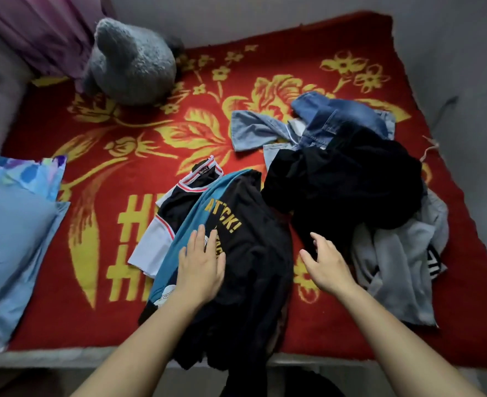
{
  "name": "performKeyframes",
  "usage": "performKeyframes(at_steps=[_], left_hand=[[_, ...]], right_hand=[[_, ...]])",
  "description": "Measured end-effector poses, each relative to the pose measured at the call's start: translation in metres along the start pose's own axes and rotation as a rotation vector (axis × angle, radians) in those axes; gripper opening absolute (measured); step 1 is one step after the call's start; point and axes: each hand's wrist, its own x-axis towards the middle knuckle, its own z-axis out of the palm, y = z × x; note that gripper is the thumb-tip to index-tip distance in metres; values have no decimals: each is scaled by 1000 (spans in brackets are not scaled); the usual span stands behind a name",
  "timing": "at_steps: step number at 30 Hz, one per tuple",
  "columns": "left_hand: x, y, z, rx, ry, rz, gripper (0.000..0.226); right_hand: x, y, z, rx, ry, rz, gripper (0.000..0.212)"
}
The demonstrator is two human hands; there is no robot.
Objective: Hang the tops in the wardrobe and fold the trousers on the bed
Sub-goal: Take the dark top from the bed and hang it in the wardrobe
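At the left a blue pillow (13,239) lies on the red blanket (107,133) of the bed, and the clothes lie more to the right, near the front edge. First comes a black and white jersey (162,239), partly under a black and teal top (251,253) with yellow letters. The left hand (201,265) rests flat on this top with straight fingers; it presses and grasps nothing. The long axis of the top runs from the far side toward the person, and its near end hangs over the bed edge. The letters stand tilted, and I cannot tell where the collar is. I judge it light, soft and limp, so it will sag and fold when lifted; it is best to take it at both shoulders, once they are found, so that a hanger can enter. The right hand (326,267) hovers just beside it with relaxed, spread fingers and holds nothing. Further right is a crumpled black garment (345,179), behind it the jeans (336,116) in a heap, with no clear direction; denim is heavier and stiffer, so the waistband seems the right place to hold. A grey garment (394,262) lies at the far right.
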Motion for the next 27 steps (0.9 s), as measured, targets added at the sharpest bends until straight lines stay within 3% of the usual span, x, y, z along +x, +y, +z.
performKeyframes(at_steps=[5,8,11,15,18,21,24,27], left_hand=[[69,-20,96,15,-152,42,64],[102,-31,150,86,-224,33,73],[113,-44,187,97,-255,45,70],[114,-53,211,25,-194,44,49],[124,-56,223,46,-281,38,47],[145,-57,231,10,-334,-9,42],[158,-54,234,6,-406,-66,50],[161,-54,233,8,-443,-78,52]], right_hand=[[58,33,81,32,-93,174,49],[100,48,120,70,-66,234,47],[142,51,148,138,23,317,56],[186,40,170,282,252,396,69],[204,34,175,281,205,360,70],[203,29,177,374,152,287,44],[181,16,176,486,341,127,25],[146,7,179,288,577,-203,26]])
